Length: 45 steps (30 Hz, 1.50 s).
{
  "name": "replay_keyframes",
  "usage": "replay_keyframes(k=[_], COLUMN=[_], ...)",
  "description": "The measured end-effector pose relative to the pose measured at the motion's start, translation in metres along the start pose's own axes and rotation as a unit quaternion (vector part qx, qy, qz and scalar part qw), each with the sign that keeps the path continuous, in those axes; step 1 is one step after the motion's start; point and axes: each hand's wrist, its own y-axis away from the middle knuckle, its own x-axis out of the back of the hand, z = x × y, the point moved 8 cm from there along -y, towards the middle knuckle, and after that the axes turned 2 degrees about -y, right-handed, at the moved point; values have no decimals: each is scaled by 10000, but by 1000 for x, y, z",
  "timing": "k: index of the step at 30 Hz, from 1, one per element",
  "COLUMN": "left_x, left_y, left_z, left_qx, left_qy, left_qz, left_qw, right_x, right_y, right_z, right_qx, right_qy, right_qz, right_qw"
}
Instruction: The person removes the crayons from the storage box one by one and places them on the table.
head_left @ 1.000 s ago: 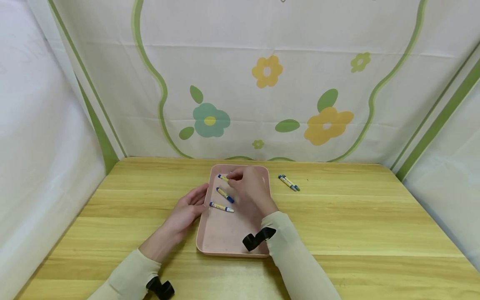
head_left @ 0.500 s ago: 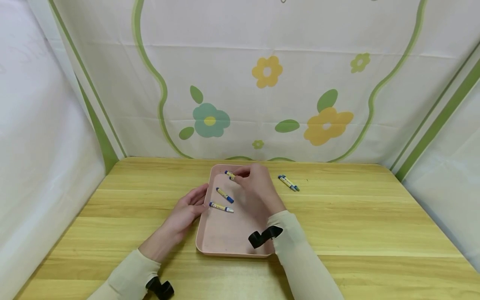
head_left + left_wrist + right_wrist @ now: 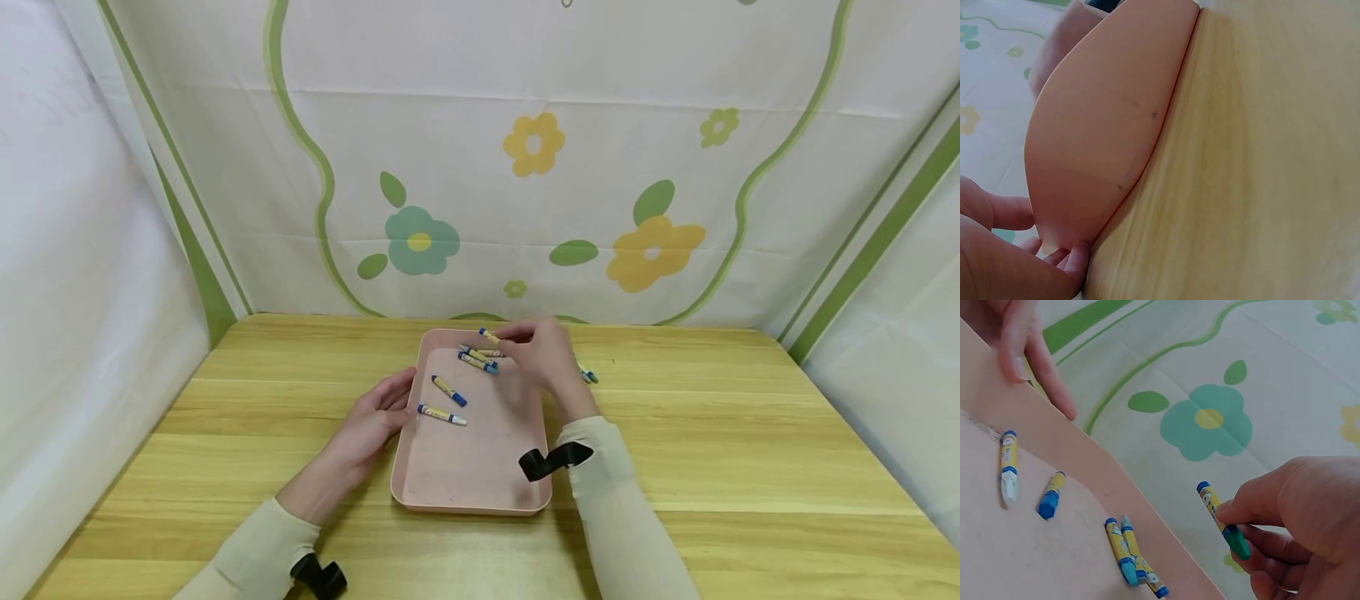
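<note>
My right hand point(image 3: 546, 357) pinches a green crayon point(image 3: 1210, 505) with a yellow wrapper between thumb and fingers, raised over the far right part of a pink tray point(image 3: 480, 475). At the tray's left side, my left hand point(image 3: 369, 423) holds the edge, thumb at the rim and fingers against the outer wall. Inside the tray lie a white crayon point(image 3: 441, 414) and a blue crayon point(image 3: 449, 391), apart from each other. Farther back, a light blue crayon point(image 3: 1121, 552) lies in a small group with others, partly behind my right hand in the head view.
On the wooden table point(image 3: 720, 450), just right of the tray, more crayons point(image 3: 588, 375) lie partly hidden behind my right wrist. A white flowered cloth point(image 3: 465, 167) hangs along the table's back edge, with white cloth at both sides.
My right hand has moved right and up from the crayons at the tray's back, lifting the green one. The grouped crayons now show there. My left hand stays in place.
</note>
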Motion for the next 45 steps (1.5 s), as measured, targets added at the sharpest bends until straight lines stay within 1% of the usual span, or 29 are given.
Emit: replay_keyframes(k=[11, 19, 31, 37, 45], left_x=[1, 0, 3, 3, 3], left_y=[-1, 2, 0, 1, -1], left_z=[-3, -1, -5, -4, -3], left_qx=[73, 23, 106, 73, 107], left_qy=[3, 22, 13, 13, 18], left_qz=[42, -23, 109, 66, 116], left_qw=[10000, 10000, 9999, 10000, 9999], right_x=[23, 43, 59, 70, 83], right_y=[-2, -4, -4, -3, -1], right_z=[19, 29, 49, 57, 71], right_qx=[-199, -76, -355, -405, -537], right_qy=[-181, -203, -168, -213, -176], right_qz=[150, 433, 513, 700, 921], right_qw=[9995, 9988, 9979, 9965, 9941])
